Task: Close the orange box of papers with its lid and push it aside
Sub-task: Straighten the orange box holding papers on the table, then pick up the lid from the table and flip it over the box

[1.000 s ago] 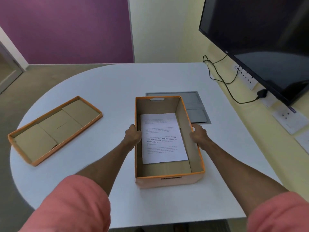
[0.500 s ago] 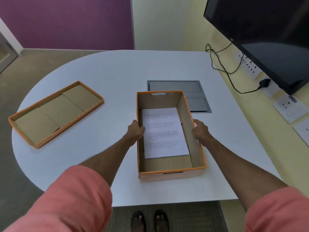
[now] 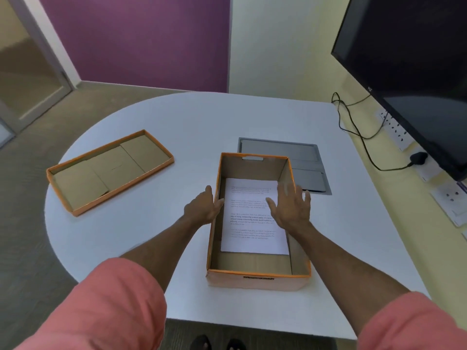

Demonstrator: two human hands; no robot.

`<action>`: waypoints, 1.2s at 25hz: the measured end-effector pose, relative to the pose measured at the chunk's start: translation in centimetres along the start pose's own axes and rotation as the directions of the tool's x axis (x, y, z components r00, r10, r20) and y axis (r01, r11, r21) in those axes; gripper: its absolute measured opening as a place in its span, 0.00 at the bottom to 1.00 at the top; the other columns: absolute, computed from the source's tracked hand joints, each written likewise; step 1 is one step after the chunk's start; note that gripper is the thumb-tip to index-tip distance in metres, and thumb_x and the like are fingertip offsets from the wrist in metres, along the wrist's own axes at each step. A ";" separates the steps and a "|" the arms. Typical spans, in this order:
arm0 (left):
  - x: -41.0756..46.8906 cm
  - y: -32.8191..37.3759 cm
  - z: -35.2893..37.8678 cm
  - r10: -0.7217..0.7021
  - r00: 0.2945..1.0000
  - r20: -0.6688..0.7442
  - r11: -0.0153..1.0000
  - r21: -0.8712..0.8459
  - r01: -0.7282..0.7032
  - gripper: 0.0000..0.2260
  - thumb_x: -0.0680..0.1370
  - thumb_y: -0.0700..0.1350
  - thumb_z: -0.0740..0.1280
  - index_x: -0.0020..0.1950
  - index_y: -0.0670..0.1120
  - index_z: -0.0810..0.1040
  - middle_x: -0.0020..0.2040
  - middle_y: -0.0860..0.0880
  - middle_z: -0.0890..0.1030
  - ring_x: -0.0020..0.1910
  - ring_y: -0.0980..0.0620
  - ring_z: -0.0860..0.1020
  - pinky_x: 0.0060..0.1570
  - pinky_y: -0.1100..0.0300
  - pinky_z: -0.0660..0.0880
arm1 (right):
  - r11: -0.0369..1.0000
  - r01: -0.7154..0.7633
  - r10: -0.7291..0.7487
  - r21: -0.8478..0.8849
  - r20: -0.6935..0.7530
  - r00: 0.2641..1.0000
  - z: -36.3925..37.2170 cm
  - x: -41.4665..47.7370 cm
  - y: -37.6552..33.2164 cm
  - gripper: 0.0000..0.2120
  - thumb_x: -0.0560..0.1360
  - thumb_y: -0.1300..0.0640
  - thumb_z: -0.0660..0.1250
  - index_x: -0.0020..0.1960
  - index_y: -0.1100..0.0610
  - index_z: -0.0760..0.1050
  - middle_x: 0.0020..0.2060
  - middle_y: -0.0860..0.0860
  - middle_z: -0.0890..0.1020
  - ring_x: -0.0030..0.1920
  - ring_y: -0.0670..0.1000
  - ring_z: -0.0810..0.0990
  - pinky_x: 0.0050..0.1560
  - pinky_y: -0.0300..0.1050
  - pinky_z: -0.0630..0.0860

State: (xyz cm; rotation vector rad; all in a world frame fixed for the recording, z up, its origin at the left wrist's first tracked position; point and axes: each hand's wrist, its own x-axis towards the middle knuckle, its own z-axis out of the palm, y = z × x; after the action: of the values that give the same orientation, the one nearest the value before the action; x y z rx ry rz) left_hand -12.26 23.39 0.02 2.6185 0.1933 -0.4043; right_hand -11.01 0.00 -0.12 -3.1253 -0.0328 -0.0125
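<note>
- Near the front edge of the white counter (image 3: 202, 127) sits the orange box (image 3: 257, 281), wide open, with a printed sheet of paper (image 3: 252, 231) lying flat on its floor.
- Left hand (image 3: 202, 209) is up against the outside of the box's left wall, thumb raised, fingertips at the rim; whether it grips the wall I cannot tell.
- Right hand (image 3: 290, 208) hovers over the box's right wall, fingers spread wide and flat, palm down, blurred, holding nothing.
- Over to the left, well apart from the box, the lid (image 3: 108, 173) lies upside down on the counter, orange rim up, brown cardboard inside showing.
- Just behind the box, a grey hatch panel (image 3: 280, 150) is set flush into the counter top.
- Off to the right, a dark monitor (image 3: 417, 72) hangs on the yellow wall, with a black cable (image 3: 353, 132) looping down to a plug (image 3: 418, 157) in the wall sockets.
- Both forearms are bare, with salmon-pink sleeves (image 3: 108, 306) at the bottom of the view.
- Box not yet covered.
</note>
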 end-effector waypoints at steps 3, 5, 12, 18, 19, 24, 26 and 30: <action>-0.5 -1.5 -2.3 -0.023 0.996 -0.087 0.998 0.048 0.027 0.30 0.81 0.60 0.52 0.75 0.41 0.59 0.74 0.41 0.69 0.70 0.41 0.70 0.66 0.44 0.69 | 0.992 0.123 -0.123 -0.014 0.004 0.992 -0.8 1.2 -3.0 0.32 0.80 0.38 0.48 0.78 0.54 0.55 0.78 0.59 0.56 0.78 0.60 0.53 0.76 0.62 0.49; -0.9 -2.8 -3.8 -0.031 0.990 -0.141 0.997 0.065 0.041 0.27 0.81 0.59 0.52 0.73 0.41 0.63 0.72 0.42 0.70 0.69 0.41 0.71 0.67 0.44 0.65 | 0.985 0.172 -0.172 0.026 0.024 0.985 -1.3 1.8 -5.4 0.33 0.79 0.36 0.47 0.79 0.53 0.51 0.79 0.57 0.52 0.79 0.59 0.48 0.77 0.61 0.43; -1.1 -10.3 -9.9 0.036 0.975 -0.220 0.964 0.264 0.024 0.28 0.81 0.58 0.53 0.75 0.42 0.58 0.76 0.43 0.64 0.73 0.44 0.64 0.73 0.41 0.57 | 0.920 0.384 -0.383 0.079 -0.034 0.923 -3.0 3.9 -16.2 0.35 0.78 0.35 0.47 0.79 0.53 0.53 0.79 0.59 0.55 0.79 0.60 0.50 0.77 0.62 0.44; 0.6 -18.3 -15.2 -0.021 0.967 -0.254 0.956 0.278 0.094 0.29 0.81 0.58 0.53 0.78 0.43 0.55 0.79 0.44 0.57 0.77 0.45 0.58 0.74 0.42 0.53 | 0.874 0.469 -0.468 0.128 -0.035 0.883 -2.6 6.0 -27.4 0.35 0.78 0.35 0.46 0.79 0.53 0.52 0.79 0.58 0.53 0.79 0.58 0.48 0.77 0.61 0.42; 1.1 -19.9 -16.0 -0.030 0.967 -0.254 0.957 0.273 0.101 0.29 0.81 0.58 0.54 0.78 0.43 0.55 0.79 0.44 0.57 0.77 0.45 0.58 0.74 0.42 0.53 | 0.870 0.476 -0.477 0.132 -0.024 0.879 -2.4 6.5 -29.4 0.35 0.78 0.35 0.46 0.79 0.53 0.52 0.79 0.58 0.53 0.79 0.58 0.48 0.77 0.61 0.42; 4.8 -28.7 -19.3 -0.073 0.975 -0.210 0.957 0.260 0.128 0.30 0.81 0.59 0.53 0.78 0.44 0.54 0.80 0.45 0.55 0.78 0.46 0.55 0.75 0.43 0.53 | 0.867 0.477 -0.485 0.143 0.029 0.874 -0.3 8.9 -38.9 0.35 0.78 0.35 0.48 0.78 0.53 0.55 0.79 0.58 0.56 0.79 0.59 0.51 0.77 0.61 0.45; 6.6 -32.2 -20.0 -0.094 0.979 -0.179 0.954 0.265 0.140 0.30 0.81 0.59 0.53 0.78 0.44 0.53 0.80 0.45 0.54 0.78 0.46 0.54 0.75 0.43 0.52 | 0.872 0.469 -0.479 0.142 0.044 0.877 1.1 9.9 -42.6 0.35 0.77 0.34 0.48 0.78 0.53 0.55 0.78 0.58 0.57 0.78 0.59 0.53 0.76 0.61 0.48; 10.1 -37.2 -20.0 -0.067 0.993 -0.093 0.946 0.311 0.093 0.31 0.81 0.59 0.52 0.79 0.44 0.51 0.80 0.45 0.51 0.79 0.45 0.51 0.76 0.42 0.50 | 0.883 0.451 -0.468 0.130 0.158 0.870 4.3 11.4 -47.5 0.36 0.77 0.34 0.49 0.79 0.53 0.53 0.79 0.58 0.55 0.79 0.60 0.51 0.76 0.62 0.48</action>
State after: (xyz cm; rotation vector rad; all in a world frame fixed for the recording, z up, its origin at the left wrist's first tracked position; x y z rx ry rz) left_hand -5.41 66.21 -2.70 2.9529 0.2842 -0.3826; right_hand -0.63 47.81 -3.57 -2.9328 -0.7575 0.2669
